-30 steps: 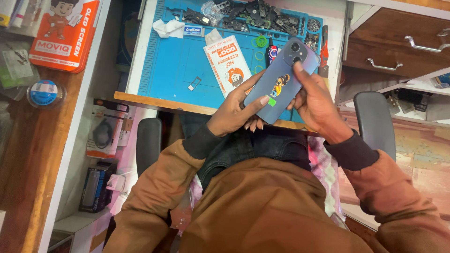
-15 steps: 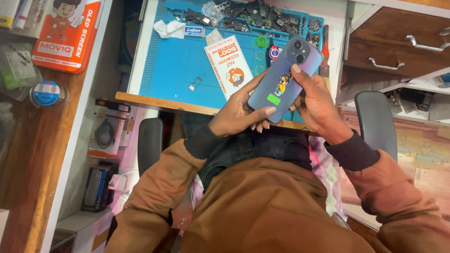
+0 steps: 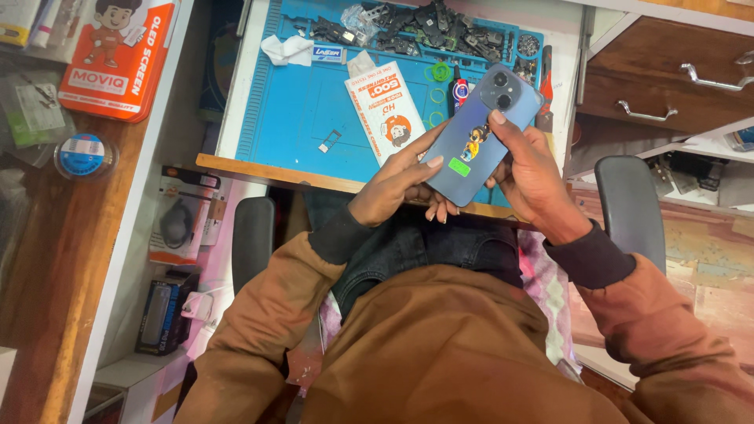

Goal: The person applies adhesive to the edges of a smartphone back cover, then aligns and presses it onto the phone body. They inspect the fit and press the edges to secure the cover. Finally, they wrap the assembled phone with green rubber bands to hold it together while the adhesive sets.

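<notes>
I hold a blue smartphone [image 3: 477, 141] back side up in both hands, above the near edge of the blue work mat [image 3: 306, 110]. A cartoon sticker and a small green label show on its back, with two camera lenses at the top. My left hand [image 3: 397, 182] grips its left edge and lower end. My right hand [image 3: 528, 171] holds the right edge, with the forefinger laid over the back near the lenses. A white packet [image 3: 385, 110] with an orange cartoon figure lies on the mat just left of the phone.
Several dark phone parts [image 3: 408, 27] are heaped at the mat's far edge, with a crumpled tissue [image 3: 287, 49] and a small metal tray [image 3: 330, 141]. An orange box [image 3: 118, 55] and a tape roll [image 3: 81, 155] lie at left. Wooden drawers [image 3: 667, 78] and chair armrests [image 3: 253, 235] flank me.
The phone has been turned and shifted slightly within my hands; my right forefinger now lies across its back near the lenses. My left fingers have slid along the left edge.
</notes>
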